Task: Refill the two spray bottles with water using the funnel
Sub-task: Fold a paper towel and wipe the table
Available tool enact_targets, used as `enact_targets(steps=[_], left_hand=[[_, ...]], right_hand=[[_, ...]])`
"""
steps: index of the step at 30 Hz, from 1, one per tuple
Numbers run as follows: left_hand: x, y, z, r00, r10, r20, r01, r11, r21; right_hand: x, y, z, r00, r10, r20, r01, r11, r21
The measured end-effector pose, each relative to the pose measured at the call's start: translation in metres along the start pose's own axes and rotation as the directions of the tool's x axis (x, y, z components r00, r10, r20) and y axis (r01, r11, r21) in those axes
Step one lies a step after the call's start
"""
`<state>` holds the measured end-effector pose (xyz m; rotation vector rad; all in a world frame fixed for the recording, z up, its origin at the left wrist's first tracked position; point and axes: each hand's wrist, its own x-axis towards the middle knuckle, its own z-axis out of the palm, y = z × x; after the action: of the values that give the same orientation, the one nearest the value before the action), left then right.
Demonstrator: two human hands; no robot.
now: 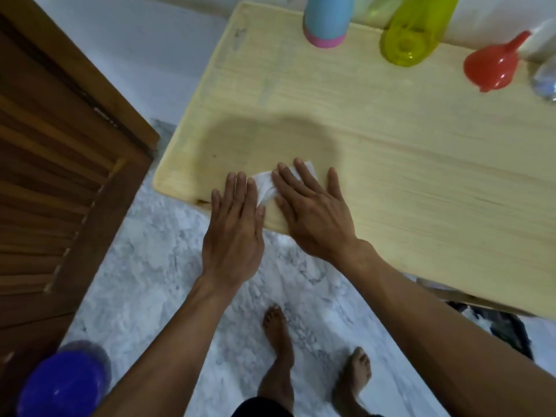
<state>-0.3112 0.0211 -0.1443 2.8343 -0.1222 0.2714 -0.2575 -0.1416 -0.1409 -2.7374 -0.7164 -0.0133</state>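
Observation:
A red funnel [493, 64] lies on its side at the far right of the pale wooden table [391, 145]. A blue bottle with a pink base [326, 19] and a yellow-green bottle [415, 31] stand at the table's far edge. A white bottle [541, 37] and a clear bottle [546, 81] show partly at the right edge. My right hand [313, 212] presses flat on a white tissue [267, 188] near the table's front left corner. My left hand [233, 233] lies flat beside it, fingertips touching the tissue's left edge.
A brown louvred wooden door [60, 176] stands at the left. A blue-purple round object [63, 383] sits on the marble floor [156, 281] at the bottom left. My bare feet [316, 371] are below the table's front edge. Dark cloth [496, 329] lies under the table.

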Motion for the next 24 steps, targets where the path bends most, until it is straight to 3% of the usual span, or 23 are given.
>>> enact_targets(steps=[8,14,24], left_hand=[[-0.025,0.099,0.03,0.999,-0.036,-0.021,0.035,0.998,-0.058],[-0.036,0.19,0.055,0.999,-0.021,-0.039,0.018,0.997,-0.075],[-0.054,0.298,0.081,0.998,0.059,0.01,-0.058,0.995,-0.076]], right_hand=[[-0.057,0.08,-0.032,0.992,-0.124,0.031,0.126,0.991,-0.05],[-0.117,0.142,-0.063,0.994,-0.097,0.051,0.101,0.991,-0.082],[-0.204,0.21,-0.09,0.998,-0.048,-0.031,0.042,0.981,-0.187]])
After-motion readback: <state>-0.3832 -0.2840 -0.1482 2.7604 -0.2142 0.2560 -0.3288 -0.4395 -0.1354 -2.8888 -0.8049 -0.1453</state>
